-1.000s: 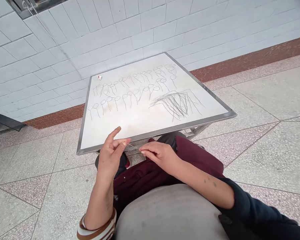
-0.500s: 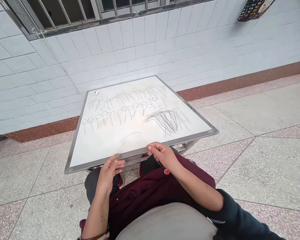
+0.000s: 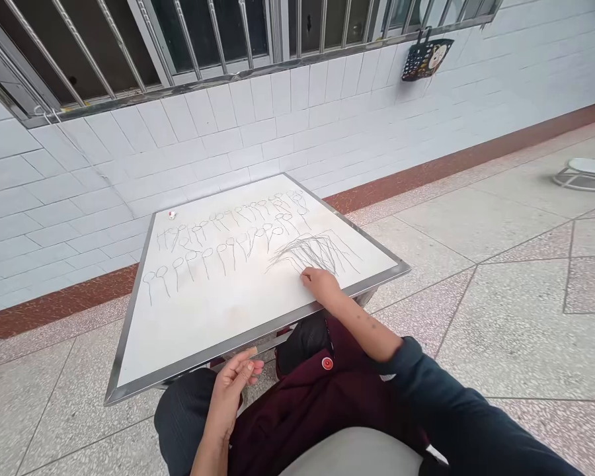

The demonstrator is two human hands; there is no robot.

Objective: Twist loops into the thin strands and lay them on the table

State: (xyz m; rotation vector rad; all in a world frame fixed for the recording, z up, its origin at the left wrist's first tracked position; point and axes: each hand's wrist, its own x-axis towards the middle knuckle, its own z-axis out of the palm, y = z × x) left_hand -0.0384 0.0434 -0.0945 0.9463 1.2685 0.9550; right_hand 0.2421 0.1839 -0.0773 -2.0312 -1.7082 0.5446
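Note:
My right hand (image 3: pixel 321 285) reaches over the white-topped table (image 3: pixel 203 330). Its thumb and fingers are pinched at the near edge of a loose pile of thin dark wires (image 3: pixel 310 250), with a wire end running into the fingertips. My left hand (image 3: pixel 238 377) hangs over my lap just off the table's front edge, palm inward. Its fingers are loosely bent and apart, and no object shows in them. Rows of wires with a round loop at one end (image 3: pixel 207 254) lie on the table beyond and left of the pile.
A small red and white object (image 3: pixel 172 215) sits at the table's far left corner. Behind stands a white tiled wall (image 3: pixel 188 158) with a barred window (image 3: pixel 218 39) and a hanging patterned basket (image 3: pixel 425 58). A low white stool (image 3: pixel 588 173) is at far right.
My right hand has gone from above my lap, where it held a wire, forward to the pile. The lone curved wire near the table's front no longer shows. My view has shifted.

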